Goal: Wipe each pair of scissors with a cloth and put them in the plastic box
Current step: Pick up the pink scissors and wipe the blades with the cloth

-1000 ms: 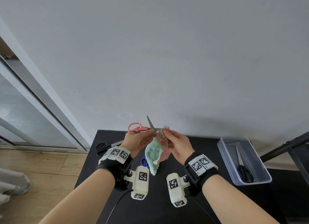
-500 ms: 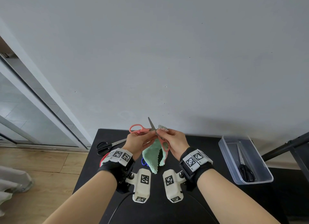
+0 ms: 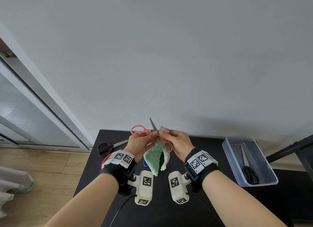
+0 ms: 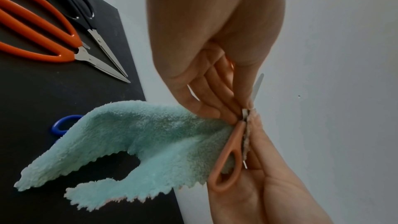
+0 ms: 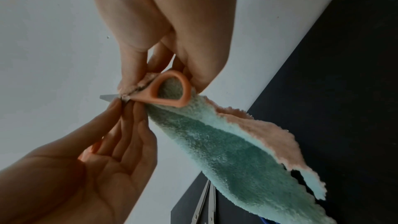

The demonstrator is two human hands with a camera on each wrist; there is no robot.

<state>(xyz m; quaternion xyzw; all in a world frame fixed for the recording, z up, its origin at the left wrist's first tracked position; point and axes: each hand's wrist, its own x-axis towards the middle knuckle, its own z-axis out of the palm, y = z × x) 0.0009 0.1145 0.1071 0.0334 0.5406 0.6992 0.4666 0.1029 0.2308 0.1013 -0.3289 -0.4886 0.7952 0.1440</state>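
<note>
Above the far edge of the matte black table [image 3: 169, 215], both hands meet around a pair of salmon-pink plastic-handled scissors [image 3: 145, 130] spread wide open in the air. The left hand [image 3: 138, 142] pinches the scissors near the pivot, fingers pressed together along one handle shank, while that handle's smooth oval loop juts out toward 10 o'clock and a bare steel blade points toward 12 o'clock. The right hand [image 3: 177, 141] pinches a fluffy mint-green terry cloth with a pale pink reverse side [image 3: 155, 159] around the other blade, thumb and fingertips squeezing the pile against the metal. The second pink loop [image 5: 171, 91] lies against the cloth below the right fingers, the nap showing through its opening. The rest of the cloth hangs down toward 6 o'clock in soft folds, its edge cut in small scallops.

On the table at 9 o'clock of the hands lie black-handled scissors with slim pointed steel blades [image 4: 86, 23], closed, just beside orange-handled scissors with long teardrop loops [image 4: 38, 28]; the blade tips of the two are close together. A glossy blue plastic loop [image 4: 62, 123] peeks out from behind the hanging cloth.

At 3 o'clock, well apart from the hands, sits a clear rectangular plastic box with rounded corners [image 3: 228, 152], holding one closed pair of black-handled scissors [image 3: 248, 167] lying lengthwise on its bottom.
</note>
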